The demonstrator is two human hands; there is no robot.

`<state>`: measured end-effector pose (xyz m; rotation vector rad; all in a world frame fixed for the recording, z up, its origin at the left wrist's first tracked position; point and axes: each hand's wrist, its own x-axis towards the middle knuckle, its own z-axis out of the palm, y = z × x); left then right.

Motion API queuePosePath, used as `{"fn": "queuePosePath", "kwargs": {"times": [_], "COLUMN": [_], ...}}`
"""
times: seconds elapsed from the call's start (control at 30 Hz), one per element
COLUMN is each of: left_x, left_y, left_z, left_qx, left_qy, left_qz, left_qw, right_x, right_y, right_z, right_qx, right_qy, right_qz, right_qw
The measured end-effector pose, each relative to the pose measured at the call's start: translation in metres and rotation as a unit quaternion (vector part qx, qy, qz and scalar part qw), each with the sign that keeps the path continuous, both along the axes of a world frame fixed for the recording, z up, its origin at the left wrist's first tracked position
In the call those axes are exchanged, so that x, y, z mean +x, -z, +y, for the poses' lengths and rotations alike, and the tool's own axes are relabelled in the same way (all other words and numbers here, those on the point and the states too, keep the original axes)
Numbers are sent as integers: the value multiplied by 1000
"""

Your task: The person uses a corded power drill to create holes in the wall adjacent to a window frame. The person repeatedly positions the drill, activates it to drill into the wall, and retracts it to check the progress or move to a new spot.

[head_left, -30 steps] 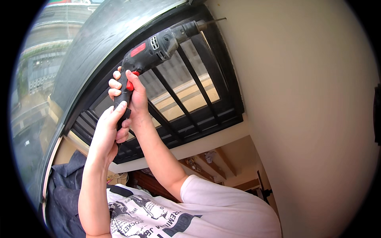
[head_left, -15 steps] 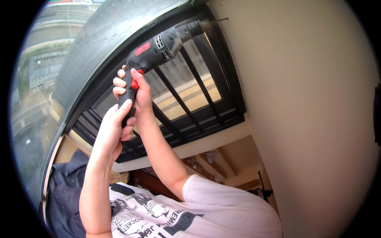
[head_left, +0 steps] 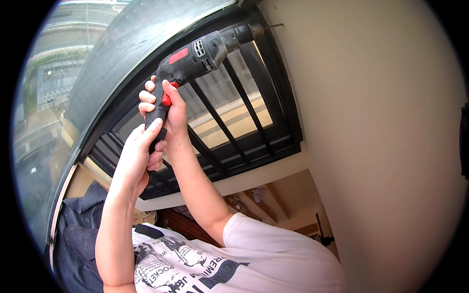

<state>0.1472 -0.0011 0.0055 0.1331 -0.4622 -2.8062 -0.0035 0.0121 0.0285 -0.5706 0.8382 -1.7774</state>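
A black power drill [head_left: 202, 56] with a red label slants up to the right. Its thin bit [head_left: 272, 25] points toward the beige wall; I cannot tell whether the tip touches it. My right hand [head_left: 175, 105] is closed around the upper handle, its thumb beside the red trigger [head_left: 166, 99]. Below it, my left hand [head_left: 139, 151] wraps the bottom end of the same handle. Both arms are raised.
Behind the drill is a black window frame with bars [head_left: 222, 119]. The beige wall [head_left: 371, 122] fills the right side. At left, curved glass [head_left: 122, 53] overlooks a street. Dark cloth [head_left: 80, 229] hangs at lower left, and wooden shelves [head_left: 264, 202] stand beyond my arm.
The drill and both hands have shifted very slightly, the drill a little to the right. Both hands keep the same grip.
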Motion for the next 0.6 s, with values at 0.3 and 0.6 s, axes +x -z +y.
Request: {"fn": "queuePosePath", "kwargs": {"times": [0.3, 0.6], "left_x": [-4, -7], "left_y": [7, 10], "left_z": [1, 0], "left_qx": [5, -16], "left_qy": [-4, -10], "left_qz": [9, 5], "left_qw": [1000, 1000], "right_x": [-2, -4], "right_y": [1, 5], "right_z": [-1, -2], "right_qx": [2, -19], "right_qy": [8, 8], "right_qz": [18, 11], "right_qw": [1000, 1000]}}
